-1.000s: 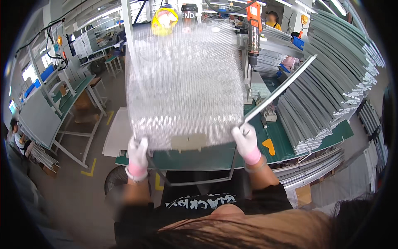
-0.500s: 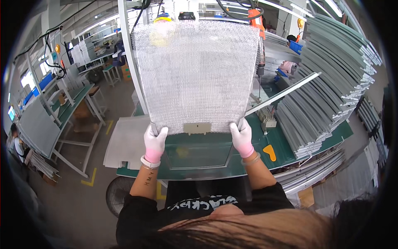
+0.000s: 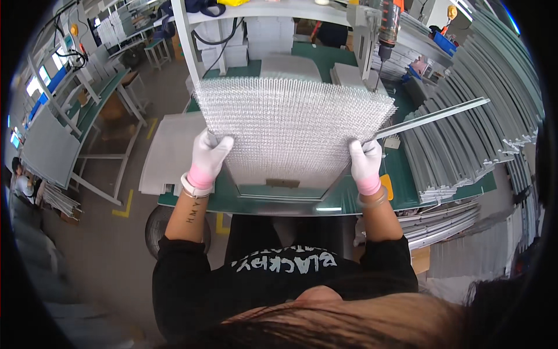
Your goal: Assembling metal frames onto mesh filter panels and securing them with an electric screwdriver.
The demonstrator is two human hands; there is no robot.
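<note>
A silvery mesh panel [image 3: 285, 125] spans the space between my hands, bowed, with its far edge raised. My left hand [image 3: 208, 156], in a white glove with a pink cuff, pinches its left side with the thumb on top. On its right side my right hand [image 3: 366, 160], gloved alike, grips in the same way. A small grey-brown plate [image 3: 283, 182] shows at the panel's near edge. Beneath lies a thin rectangular metal frame [image 3: 285, 198] on the green table, mostly covered by the mesh. Whether the mesh touches the frame, I cannot tell.
A long metal strip [image 3: 433, 118] slants away beside my right hand. Tall stacks of grey panels [image 3: 465, 134] crowd the right side. A power driver [image 3: 388, 32] hangs above the table. Flat pale sheets [image 3: 168, 154] lie at left; a yellow scraper-like piece [image 3: 386, 186] lies at right.
The mesh panel has come down from nearly upright to a lower slant over the frame, now bowed. My hands have moved farther apart with it. The view has shifted too.
</note>
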